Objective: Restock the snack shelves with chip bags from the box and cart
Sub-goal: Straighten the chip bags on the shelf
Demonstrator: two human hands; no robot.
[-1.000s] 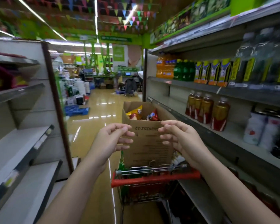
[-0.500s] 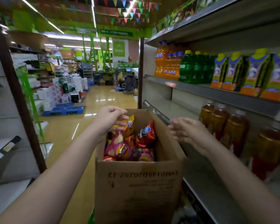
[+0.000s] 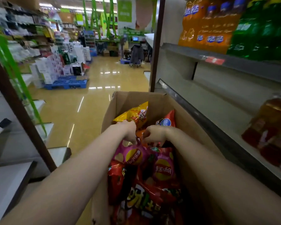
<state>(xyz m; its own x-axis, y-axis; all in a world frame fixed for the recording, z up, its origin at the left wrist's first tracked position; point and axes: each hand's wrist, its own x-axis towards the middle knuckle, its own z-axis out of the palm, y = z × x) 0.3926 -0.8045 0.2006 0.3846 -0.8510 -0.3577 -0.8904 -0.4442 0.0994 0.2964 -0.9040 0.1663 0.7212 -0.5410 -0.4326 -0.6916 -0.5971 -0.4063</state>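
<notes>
The pink chip bag (image 3: 133, 155) in the box (image 3: 191, 127) is pinched at its top seam by both hands (image 3: 131, 133) (image 3: 153, 135). Being light, crushable and slippery, it should be lifted by the seam.

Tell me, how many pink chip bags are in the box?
2: one pink chip bag under the hands, another right of it. More may be buried.

Both hands reach down into the open cardboard box (image 3: 190, 127), the left hand (image 3: 130, 132) just beside the right hand (image 3: 154, 135), among chip bags (image 3: 162, 169). More bags lie in the box before and behind the hands. Drink shelves (image 3: 217, 98) stand to the right of the hands, other shelves (image 3: 8, 181) to the left, and the aisle floor (image 3: 81, 111) lies ahead and left.
</notes>
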